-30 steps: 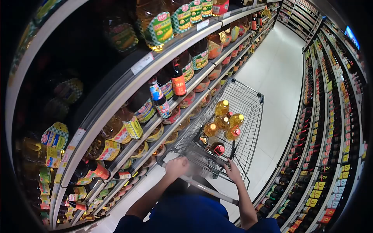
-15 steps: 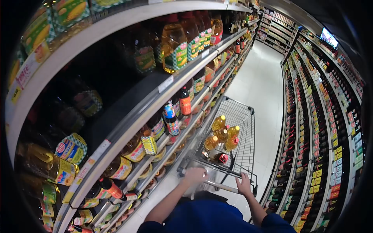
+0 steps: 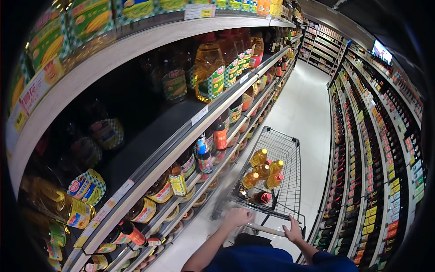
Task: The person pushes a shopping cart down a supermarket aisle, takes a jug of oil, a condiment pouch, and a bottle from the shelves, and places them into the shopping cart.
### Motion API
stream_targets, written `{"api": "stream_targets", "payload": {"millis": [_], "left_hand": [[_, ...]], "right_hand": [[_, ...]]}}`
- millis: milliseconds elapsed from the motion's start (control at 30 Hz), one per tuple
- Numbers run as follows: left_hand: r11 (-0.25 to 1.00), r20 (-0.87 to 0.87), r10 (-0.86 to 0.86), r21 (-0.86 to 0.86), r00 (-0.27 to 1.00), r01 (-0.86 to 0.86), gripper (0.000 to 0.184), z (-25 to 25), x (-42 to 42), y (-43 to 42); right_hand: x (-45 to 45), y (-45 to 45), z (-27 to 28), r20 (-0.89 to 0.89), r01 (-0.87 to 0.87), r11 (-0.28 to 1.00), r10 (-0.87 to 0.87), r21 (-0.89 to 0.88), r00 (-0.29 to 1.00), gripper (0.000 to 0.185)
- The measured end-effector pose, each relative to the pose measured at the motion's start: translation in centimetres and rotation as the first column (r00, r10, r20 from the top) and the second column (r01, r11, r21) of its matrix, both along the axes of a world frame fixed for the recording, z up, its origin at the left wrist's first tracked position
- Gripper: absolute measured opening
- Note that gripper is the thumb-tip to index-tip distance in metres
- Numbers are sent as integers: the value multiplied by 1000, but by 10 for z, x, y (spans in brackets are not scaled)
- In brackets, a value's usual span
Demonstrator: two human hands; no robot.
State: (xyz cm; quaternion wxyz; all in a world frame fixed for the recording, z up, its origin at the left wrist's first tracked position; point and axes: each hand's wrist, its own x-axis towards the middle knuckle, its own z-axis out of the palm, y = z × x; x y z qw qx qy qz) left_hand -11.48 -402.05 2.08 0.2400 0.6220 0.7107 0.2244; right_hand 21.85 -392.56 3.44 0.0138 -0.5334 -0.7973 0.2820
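Observation:
A wire shopping cart (image 3: 290,170) stands in front of me in the aisle. My left hand (image 3: 237,217) is closed round the left part of its handle (image 3: 267,230). Toward the handle's right end, my right hand (image 3: 292,229) grips the same bar, its fingers partly hidden. Several bottles of golden cooking oil (image 3: 259,157) with yellow and red caps stand grouped in the basket. Nearer the handle, a dark bottle with a red cap (image 3: 261,197) leans inside the cart.
Tall shelving (image 3: 149,43) with oil and sauce bottles runs close along the left. On the right, long shelves (image 3: 362,181) hold many rows of bottles. A pale tiled floor (image 3: 308,95) stretches between them to shelves (image 3: 321,41) at the far end. A lit screen (image 3: 382,52) hangs upper right.
My view has tilted up slightly, so cart, hands and shelf goods appear lower in the picture. Both hands have stayed on the handle, and the bottles remain in the basket.

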Motion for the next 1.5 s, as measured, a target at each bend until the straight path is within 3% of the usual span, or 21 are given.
{"api": "stream_targets", "payload": {"millis": [233, 333, 433, 633, 733, 833, 900, 967, 1000, 1100, 1133, 1333, 1500], "left_hand": [[998, -6, 58, -12, 998, -58, 47, -10, 27, 47], [998, -3, 68, 3, 998, -68, 48, 10, 43, 71], [984, -58, -9, -176, 998, -1, 48, 5, 52, 101], [931, -53, -16, -364, 998, -4, 49, -10, 64, 163], [929, -163, -5, -367, 987, -55, 50, -23, 69, 186], [908, -124, 86, -398, 989, -129, 48, 2, 81, 208], [927, -105, 218, -287, 970, -239, 38, -17, 81, 218], [911, -32, 364, -195, 931, -363, 34, -19, 85, 231], [888, 68, 459, -45, 886, -457, 35, -15, 92, 237], [856, -25, 516, 21, 856, -516, 38, 6, 104, 256], [848, 16, 526, 70, 850, -526, 40, 4, 106, 261], [865, 8, 499, 62, 867, -498, 37, 3, 109, 299], [876, -125, 482, 36, 867, -481, 34, -4, 104, 345]], "right_hand": [[29, 58, -19, -1, -63, 997, 63, 51, 998, 77], [42, 92, -26, -7, -40, 994, 41, 100, 999, 73], [44, 120, -15, -6, 10, 996, -9, 93, 1000, 70], [58, 173, -11, -87, 36, 984, -21, 176, 996, 63], [68, 198, -16, -131, 63, 979, -38, 194, 991, 63], [73, 215, -18, -145, 113, 968, -81, 224, 986, 61], [75, 222, -23, -223, 154, 916, -74, 369, 972, 51], [76, 231, -18, -229, 170, 897, -80, 407, 970, 44], [78, 234, -17, -230, 178, 886, -84, 427, 970, 41], [82, 247, -24, -208, 161, 891, -77, 424, 975, 38], [82, 251, -30, -228, 189, 876, -93, 445, 969, 37], [83, 286, -15, -57, 185, 956, -177, 226, 983, 47], [80, 326, -16, 17, 176, 971, -181, 162, 983, 50]]}}
